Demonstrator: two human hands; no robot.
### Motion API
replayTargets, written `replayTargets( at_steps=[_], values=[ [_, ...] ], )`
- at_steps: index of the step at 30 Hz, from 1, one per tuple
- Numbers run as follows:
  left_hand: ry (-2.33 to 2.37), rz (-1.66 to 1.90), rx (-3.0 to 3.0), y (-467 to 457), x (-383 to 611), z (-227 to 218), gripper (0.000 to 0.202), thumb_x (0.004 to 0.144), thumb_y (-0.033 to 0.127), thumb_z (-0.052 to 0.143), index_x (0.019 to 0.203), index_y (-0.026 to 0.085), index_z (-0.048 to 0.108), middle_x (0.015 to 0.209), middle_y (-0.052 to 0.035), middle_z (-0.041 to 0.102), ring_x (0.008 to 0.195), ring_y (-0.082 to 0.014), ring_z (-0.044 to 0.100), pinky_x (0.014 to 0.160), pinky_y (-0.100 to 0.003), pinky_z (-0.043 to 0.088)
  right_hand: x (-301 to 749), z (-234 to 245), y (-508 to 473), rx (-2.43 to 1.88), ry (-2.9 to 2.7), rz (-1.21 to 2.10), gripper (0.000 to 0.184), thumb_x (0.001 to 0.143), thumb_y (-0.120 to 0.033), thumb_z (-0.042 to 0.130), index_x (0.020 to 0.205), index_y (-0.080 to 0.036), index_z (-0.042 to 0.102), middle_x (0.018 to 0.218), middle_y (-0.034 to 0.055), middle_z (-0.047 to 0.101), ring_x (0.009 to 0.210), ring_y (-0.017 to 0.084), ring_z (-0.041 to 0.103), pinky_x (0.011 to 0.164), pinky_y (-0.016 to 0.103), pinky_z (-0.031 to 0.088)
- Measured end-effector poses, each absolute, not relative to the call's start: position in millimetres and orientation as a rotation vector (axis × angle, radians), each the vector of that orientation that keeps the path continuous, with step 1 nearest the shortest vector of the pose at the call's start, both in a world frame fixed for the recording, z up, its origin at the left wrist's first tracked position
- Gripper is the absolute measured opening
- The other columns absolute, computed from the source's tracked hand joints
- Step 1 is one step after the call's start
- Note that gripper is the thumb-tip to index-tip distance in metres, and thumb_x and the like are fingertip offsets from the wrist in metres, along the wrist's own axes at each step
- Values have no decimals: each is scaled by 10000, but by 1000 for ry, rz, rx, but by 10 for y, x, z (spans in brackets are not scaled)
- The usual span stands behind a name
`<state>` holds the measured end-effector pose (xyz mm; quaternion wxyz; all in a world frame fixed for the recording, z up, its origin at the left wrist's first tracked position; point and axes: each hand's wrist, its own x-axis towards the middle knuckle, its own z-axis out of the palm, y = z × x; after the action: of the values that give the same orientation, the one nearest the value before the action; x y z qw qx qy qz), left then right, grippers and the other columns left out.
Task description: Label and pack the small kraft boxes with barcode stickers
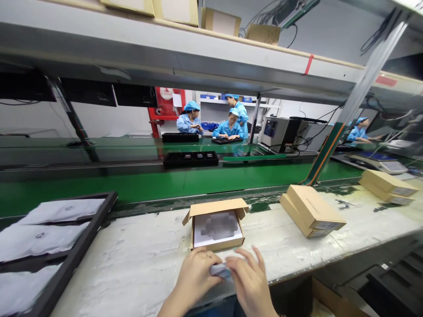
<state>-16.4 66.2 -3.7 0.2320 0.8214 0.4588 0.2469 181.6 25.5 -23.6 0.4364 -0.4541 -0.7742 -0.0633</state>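
Both my hands meet at the near edge of the workbench. My left hand and my right hand together pinch a small pale grey item between them; most of it is hidden by my fingers. Just beyond my hands stands an open cardboard box with its flaps up and a white moulded insert inside.
A black tray with several white pouches lies at the left. Closed cardboard boxes are stacked at the right, more boxes further right. Behind runs a green conveyor carrying a black tray. Several people in blue work across it.
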Motion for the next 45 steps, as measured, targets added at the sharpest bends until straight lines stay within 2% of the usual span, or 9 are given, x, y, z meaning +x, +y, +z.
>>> replayTargets(
  at_steps=[3, 6, 13, 21, 27, 32, 37, 42, 45],
  values=[
    [1367, 936, 1833, 596, -159, -6, 288, 611, 317, 884, 878, 266, 790, 904, -10, 790, 870, -282, 717, 806, -340, 567, 1871, -287, 161, -1215, -1526, -46, 575, 901, -541, 643, 1371, -253, 479, 1450, 137, 517, 1349, 381, 454, 1183, 619, 136],
    [1320, 1145, 1406, 508, -65, -142, 363, 558, 392, 907, 838, 194, 787, 816, -26, 776, 829, -281, 706, 770, -317, 571, 1730, -477, 161, -1186, -1296, 432, 897, 792, -791, 592, 1446, -198, 433, 1473, 181, 482, 1362, 413, 430, 1141, 577, 306],
    [1147, 1482, 865, 444, 299, -690, 642, 506, 724, 830, 787, 154, 746, 739, -92, 754, 772, -313, 707, 723, -387, 589, 1107, -778, 272, -1009, -944, 884, 414, 874, -591, 646, 1013, -201, 648, 929, 46, 674, 877, 225, 634, 798, 298, 520],
    [1294, 1859, 996, 416, 366, -673, 457, 807, 439, 750, 560, 202, 447, 631, 40, 444, 604, -121, 484, 588, -234, 472, 971, -524, 335, -1134, -810, 471, 395, 967, -377, 587, 698, -235, 336, 682, -64, 322, 594, 109, 362, 564, 206, 375],
    [1396, 2127, 1781, 566, 178, -475, 325, 822, 52, 633, 587, 184, 452, 956, -37, 638, 914, -170, 639, 822, -298, 547, 1104, -395, 419, -1128, -1124, 12, 90, 952, -134, 511, 902, -208, 501, 1054, 62, 537, 1023, 187, 548, 903, 326, 454],
    [932, 2044, 2261, 612, 25, -313, 321, 770, -139, 507, 760, 181, 540, 730, 25, 682, 777, -140, 680, 996, -486, 538, 1350, -472, 407, -722, -1628, 71, 284, 1014, -77, 338, 1226, -194, 486, 1065, 82, 664, 1030, 166, 651, 966, 349, 525],
    [1023, 2119, 2057, 616, 28, -477, 290, 793, -67, 495, 709, 209, 459, 589, 84, 553, 510, -84, 550, 882, -418, 577, 1477, -776, 398, -703, -1769, 287, 369, 1029, -417, 473, 1351, -240, 428, 1118, 109, 675, 1031, 219, 682, 847, 339, 604],
    [1588, 1830, 1414, 690, -193, -644, 70, 890, 183, 477, 928, 238, 497, 609, 57, 582, 599, -166, 633, 603, -270, 509, 1658, -848, 449, -788, -1837, 407, 321, 1024, -314, 451, 1339, -251, 446, 1118, 95, 690, 991, 216, 705, 814, 313, 615],
    [1771, 1813, 1407, 740, -314, -644, 168, 908, 296, 528, 1064, 236, 523, 858, -23, 707, 888, -232, 687, 777, -348, 536, 1824, -495, 640, -741, -1983, 83, 456, 1008, -161, 423, 1452, -252, 377, 1278, 133, 626, 1180, 255, 618, 961, 424, 559]
  ],
)
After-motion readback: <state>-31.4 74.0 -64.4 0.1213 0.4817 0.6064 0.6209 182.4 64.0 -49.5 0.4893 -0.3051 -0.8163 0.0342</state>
